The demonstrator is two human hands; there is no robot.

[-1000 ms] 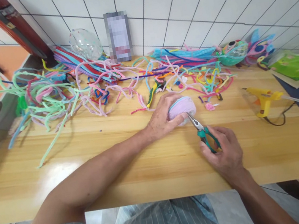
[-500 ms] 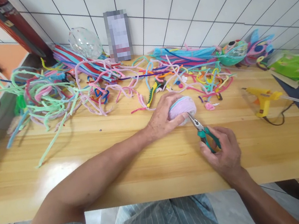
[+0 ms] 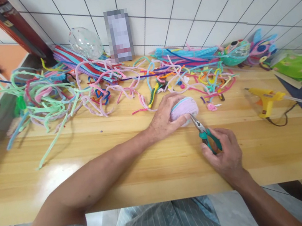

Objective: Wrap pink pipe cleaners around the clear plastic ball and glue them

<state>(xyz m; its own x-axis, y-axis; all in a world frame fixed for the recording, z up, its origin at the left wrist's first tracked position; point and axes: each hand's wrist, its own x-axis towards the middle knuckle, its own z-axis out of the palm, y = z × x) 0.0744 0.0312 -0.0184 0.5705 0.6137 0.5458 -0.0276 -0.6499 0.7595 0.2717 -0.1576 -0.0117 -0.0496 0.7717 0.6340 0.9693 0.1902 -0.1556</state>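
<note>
The lilac ball (image 3: 184,108) was held just above or on the wooden table (image 3: 137,170), its exact contact hidden; a light-blue strand ran along its upper edge. The left hand (image 3: 166,117) gripped it, fingers curled over the far side and thumb along the near side. The tips of the green-handled pliers (image 3: 203,130) met the ball beside that thumb. The right hand (image 3: 224,150) had its fingers and thumb closed around the plier handles. Beyond lay yellow-and-green pliers (image 3: 153,96) and tangled fuzzy stems (image 3: 50,103); to the right, a yellow glue gun (image 3: 266,100).
</note>
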